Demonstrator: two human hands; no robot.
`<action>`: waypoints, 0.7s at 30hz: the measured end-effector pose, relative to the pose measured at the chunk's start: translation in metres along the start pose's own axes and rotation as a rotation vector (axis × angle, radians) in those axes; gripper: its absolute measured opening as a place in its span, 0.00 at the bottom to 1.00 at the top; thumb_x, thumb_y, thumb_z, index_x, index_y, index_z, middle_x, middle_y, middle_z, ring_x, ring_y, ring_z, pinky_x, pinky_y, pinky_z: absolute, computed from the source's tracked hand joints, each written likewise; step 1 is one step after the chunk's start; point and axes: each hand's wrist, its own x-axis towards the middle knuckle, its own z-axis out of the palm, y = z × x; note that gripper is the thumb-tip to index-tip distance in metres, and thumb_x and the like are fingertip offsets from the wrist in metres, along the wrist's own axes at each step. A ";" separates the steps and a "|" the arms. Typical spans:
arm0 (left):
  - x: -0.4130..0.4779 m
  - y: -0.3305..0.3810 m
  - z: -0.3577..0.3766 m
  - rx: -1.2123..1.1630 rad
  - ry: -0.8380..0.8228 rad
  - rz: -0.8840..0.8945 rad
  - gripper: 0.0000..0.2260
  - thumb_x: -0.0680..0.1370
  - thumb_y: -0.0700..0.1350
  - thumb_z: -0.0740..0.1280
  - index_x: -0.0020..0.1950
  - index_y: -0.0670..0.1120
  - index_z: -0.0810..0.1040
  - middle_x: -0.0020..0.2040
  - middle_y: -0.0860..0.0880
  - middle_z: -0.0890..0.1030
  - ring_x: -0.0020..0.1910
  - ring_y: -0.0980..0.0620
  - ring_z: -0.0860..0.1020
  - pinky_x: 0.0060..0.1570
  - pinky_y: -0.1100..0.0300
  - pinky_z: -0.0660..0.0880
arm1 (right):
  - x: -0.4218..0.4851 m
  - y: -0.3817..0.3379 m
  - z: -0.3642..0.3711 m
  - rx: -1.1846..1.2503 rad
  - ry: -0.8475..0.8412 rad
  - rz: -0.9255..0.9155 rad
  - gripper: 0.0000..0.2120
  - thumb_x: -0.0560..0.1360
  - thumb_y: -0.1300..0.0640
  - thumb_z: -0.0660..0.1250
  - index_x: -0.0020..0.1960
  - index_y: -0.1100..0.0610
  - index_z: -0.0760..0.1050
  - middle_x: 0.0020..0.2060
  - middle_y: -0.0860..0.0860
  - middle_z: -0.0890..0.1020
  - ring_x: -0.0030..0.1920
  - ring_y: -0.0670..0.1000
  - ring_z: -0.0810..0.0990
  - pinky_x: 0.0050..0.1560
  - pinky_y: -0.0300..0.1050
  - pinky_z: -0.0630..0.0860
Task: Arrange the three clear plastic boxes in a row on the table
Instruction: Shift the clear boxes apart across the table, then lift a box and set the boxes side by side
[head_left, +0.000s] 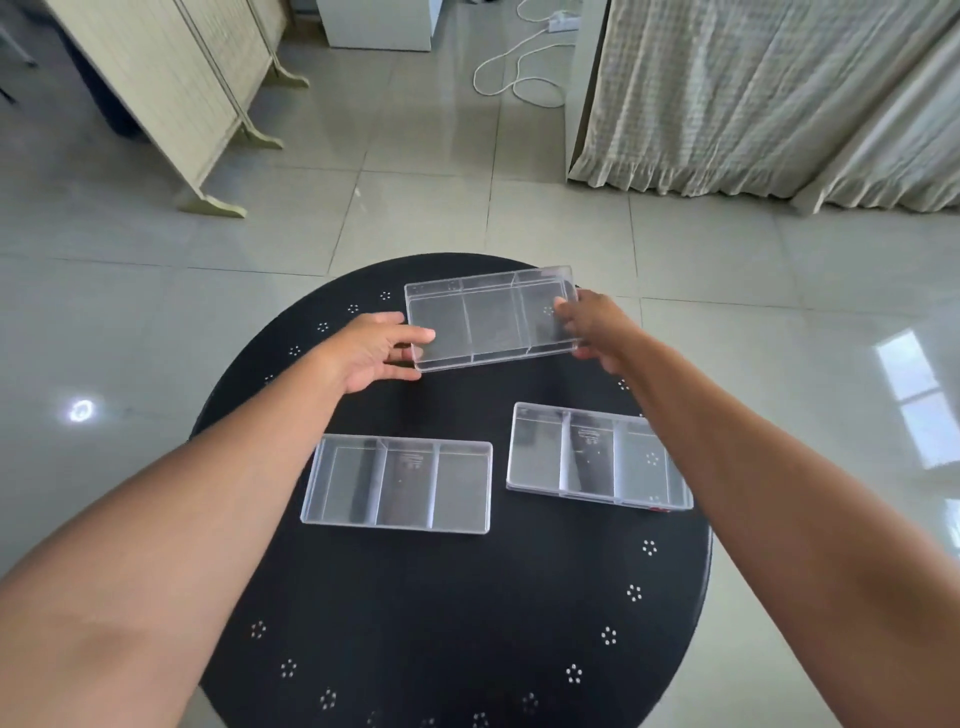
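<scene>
Three clear plastic boxes with inner dividers lie over a round black table (452, 613). The far box (491, 319) is held between both hands near the table's far edge and looks tilted toward me. My left hand (374, 353) grips its left end, thumb on top. My right hand (592, 332) grips its right end. A second box (397, 483) lies flat at the near left. The third box (592, 457) lies flat at the near right, partly hidden by my right forearm.
The table has small white dot patterns around its rim. Beyond it is a glossy tiled floor, with a folding screen (171, 88) at the far left, a curtain (769, 93) at the far right and a white cable (519, 73) on the floor.
</scene>
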 end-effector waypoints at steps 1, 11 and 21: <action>-0.003 0.008 -0.001 0.035 -0.021 0.011 0.26 0.72 0.36 0.74 0.70 0.42 0.72 0.49 0.46 0.81 0.52 0.46 0.75 0.53 0.44 0.80 | -0.001 -0.004 -0.003 0.020 -0.039 0.024 0.22 0.79 0.43 0.60 0.67 0.54 0.71 0.58 0.52 0.77 0.56 0.55 0.76 0.44 0.47 0.73; 0.007 0.022 0.023 0.378 0.230 0.527 0.31 0.65 0.29 0.74 0.58 0.57 0.72 0.55 0.52 0.73 0.58 0.52 0.75 0.47 0.62 0.77 | 0.025 -0.016 -0.009 0.750 0.010 0.203 0.29 0.76 0.30 0.54 0.64 0.51 0.64 0.41 0.50 0.70 0.36 0.54 0.69 0.63 0.75 0.67; 0.012 0.008 0.033 0.086 0.099 0.203 0.35 0.71 0.42 0.64 0.78 0.52 0.61 0.78 0.50 0.65 0.76 0.50 0.64 0.75 0.49 0.60 | 0.024 0.002 0.010 0.736 0.137 0.028 0.04 0.73 0.59 0.59 0.40 0.55 0.69 0.36 0.54 0.75 0.34 0.52 0.76 0.39 0.47 0.73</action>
